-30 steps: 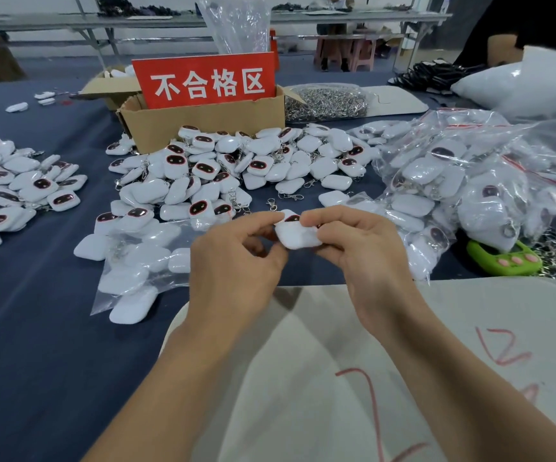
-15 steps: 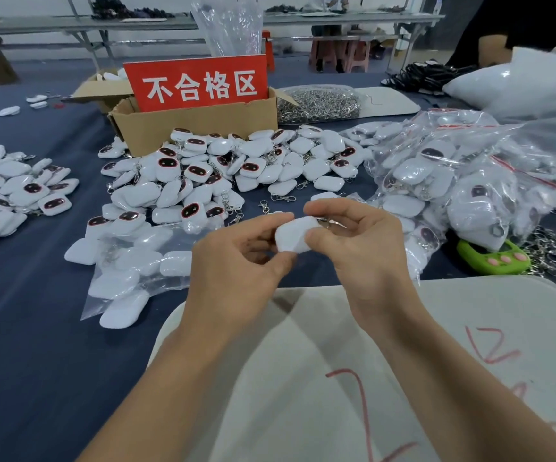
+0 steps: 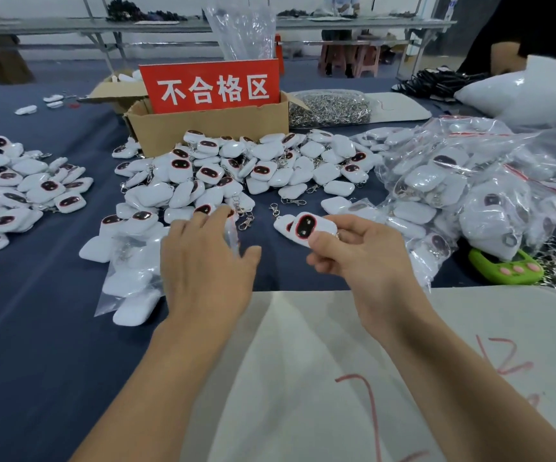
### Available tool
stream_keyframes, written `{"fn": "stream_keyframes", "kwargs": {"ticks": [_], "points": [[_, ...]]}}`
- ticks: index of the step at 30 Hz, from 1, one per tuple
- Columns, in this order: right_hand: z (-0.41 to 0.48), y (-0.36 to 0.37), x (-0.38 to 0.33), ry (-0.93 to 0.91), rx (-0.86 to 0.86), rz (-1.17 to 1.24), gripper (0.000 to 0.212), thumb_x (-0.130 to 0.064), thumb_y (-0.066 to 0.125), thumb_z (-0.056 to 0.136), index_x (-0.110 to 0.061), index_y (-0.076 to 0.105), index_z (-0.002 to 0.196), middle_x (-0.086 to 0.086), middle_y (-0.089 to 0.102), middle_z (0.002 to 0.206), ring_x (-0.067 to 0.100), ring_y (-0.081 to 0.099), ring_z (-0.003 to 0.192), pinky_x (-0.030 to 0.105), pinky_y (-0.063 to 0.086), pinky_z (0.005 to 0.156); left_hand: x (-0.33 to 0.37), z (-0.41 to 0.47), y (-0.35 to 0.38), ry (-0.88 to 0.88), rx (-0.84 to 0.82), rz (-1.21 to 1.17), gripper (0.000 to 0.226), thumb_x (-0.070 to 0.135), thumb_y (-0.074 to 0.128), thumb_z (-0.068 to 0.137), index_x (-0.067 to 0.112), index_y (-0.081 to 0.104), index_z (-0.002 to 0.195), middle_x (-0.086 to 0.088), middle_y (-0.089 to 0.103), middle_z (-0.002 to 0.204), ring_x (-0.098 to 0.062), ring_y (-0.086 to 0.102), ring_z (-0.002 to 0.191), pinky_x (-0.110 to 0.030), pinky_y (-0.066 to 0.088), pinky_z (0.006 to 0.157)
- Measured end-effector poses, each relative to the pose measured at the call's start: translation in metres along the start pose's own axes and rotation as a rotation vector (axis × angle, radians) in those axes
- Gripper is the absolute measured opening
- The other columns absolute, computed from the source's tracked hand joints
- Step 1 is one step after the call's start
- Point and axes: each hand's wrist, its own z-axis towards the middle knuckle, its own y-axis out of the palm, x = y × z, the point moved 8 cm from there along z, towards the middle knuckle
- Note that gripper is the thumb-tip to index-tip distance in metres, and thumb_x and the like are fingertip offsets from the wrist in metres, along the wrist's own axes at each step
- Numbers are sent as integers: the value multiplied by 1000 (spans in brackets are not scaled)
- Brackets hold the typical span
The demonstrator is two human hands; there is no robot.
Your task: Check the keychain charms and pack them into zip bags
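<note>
Over the table (image 3: 36, 328), left hand (image 3: 203, 268) has released, fingers (image 3: 200, 225) spread; right hand (image 3: 363, 261) pinches charm (image 3: 305, 226).

This is a small factory room for checking and packing goods, not a home. The wide table (image 3: 36, 328) before me has a dark blue cloth, and on it lie big heaps of the same white charms (image 3: 236, 168). A carton box (image 3: 210, 128) carries a red sign (image 3: 213, 86) with the words 不合格区, the area for rejects. Beside it is a bag of metal clasps (image 3: 330, 108), and at the right are filled zip bags (image 3: 463, 181). Behind stand long metal benches (image 3: 70, 25) and stools (image 3: 350, 58), and another person (image 3: 510, 51) is at the far right.
</note>
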Motion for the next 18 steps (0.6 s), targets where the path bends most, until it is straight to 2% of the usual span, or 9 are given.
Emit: {"fn": "stream_keyframes", "kwargs": {"ticks": [3,5,9,12,14,15,16,18], "points": [[2,0,4,-30,34,-170,13,-30,84,82,-21,76,87,-8,65,59,7,43,47,18,36,48,-10,0,6,-87,-86,-13,45,23,68,87,25,59,131,-2,61,107,-29,55,101,-37,39,83],[0,3,5,-64,38,-245,17,-37,83,81,-23,74,81,-3,69,60,4,48,47,15,38,48,-13,-3,7,-159,-73,-117,47,20,61,90,29,57,136,-2,69,102,-30,60,99,-36,39,79],[-2,18,11,-114,28,-311,17,-34,80,84,-21,72,77,0,66,55,4,51,47,12,37,46,-12,-1,5,-178,-35,-256,54,17,58,92,31,52,144,-2,69,93,-28,62,97,-41,47,86],[2,33,6,-188,24,-407,20,-30,71,90,-10,69,85,4,68,59,14,53,52,23,44,54,-6,-3,0,-129,-10,-319,61,13,61,87,33,54,144,10,58,72,-23,60,85,-42,50,86],[5,46,-1,-264,14,-495,22,-27,66,92,-5,63,90,9,67,63,23,56,62,33,46,65,-5,-3,-1,-111,4,-358,63,10,62,85,34,55,143,11,53,65,-13,56,76,-35,48,79],[7,53,-5,-306,4,-546,20,-26,65,91,-6,63,88,8,64,62,24,53,63,37,45,65,-6,-3,-3,-105,16,-381,63,10,63,85,35,56,143,11,52,64,-9,54,73,-30,45,76],[8,62,-8,-339,-18,-584,17,-24,65,91,-8,64,84,5,61,60,21,51,60,37,44,62,-6,-2,-5,-98,29,-409,62,10,64,86,35,57,142,10,52,64,-7,54,73,-23,43,73],[9,81,-8,-351,-122,-601,13,-17,63,91,-18,70,81,-9,65,64,9,56,64,30,45,64,-6,-1,-9,-74,47,-479,61,10,62,87,34,57,142,13,56,71,-4,55,77,-11,40,71]]}}
